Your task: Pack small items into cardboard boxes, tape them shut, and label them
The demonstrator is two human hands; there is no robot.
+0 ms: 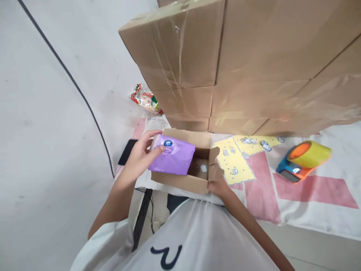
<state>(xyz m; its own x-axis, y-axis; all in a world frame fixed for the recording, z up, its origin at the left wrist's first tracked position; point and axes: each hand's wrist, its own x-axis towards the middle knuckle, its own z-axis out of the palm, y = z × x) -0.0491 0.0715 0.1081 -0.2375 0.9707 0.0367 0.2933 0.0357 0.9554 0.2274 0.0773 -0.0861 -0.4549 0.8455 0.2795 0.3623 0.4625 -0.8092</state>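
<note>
Purple soft plastic packet point(179, 158) lies across the left part of an open cardboard box point(177, 181), slightly tilted, its right end over the opening; how far its underside sits inside cannot be told. Its glossy film is creased, paler at the left end, and looks plumply filled. Near its far left corner is a blue oval badge point(168, 143) with a white mark that is too small to read; fine pale print runs beneath it, and more small pale characters sit near the lower left corner, also unreadable. The left hand point(144, 152) grasps the packet's left end, thumb on top beside the badge and fingers along the far side. The right hand point(216, 187) touches the box's near right corner; a ragged flap hides much of it, so whether it is clenched cannot be told. A small whitish patch point(203, 168) shows inside the box. Behind stand stacked brown cartons point(183, 52) in shiny clear film, with a red-and-clear printed bag point(145, 98) beside them, its lettering illegible. To the right, a blue-and-orange tape dispenser point(293, 176) carries a yellow roll on the patterned cloth point(262, 188). The white shirt point(208, 233) bears a dark curved mark point(177, 255).
</note>
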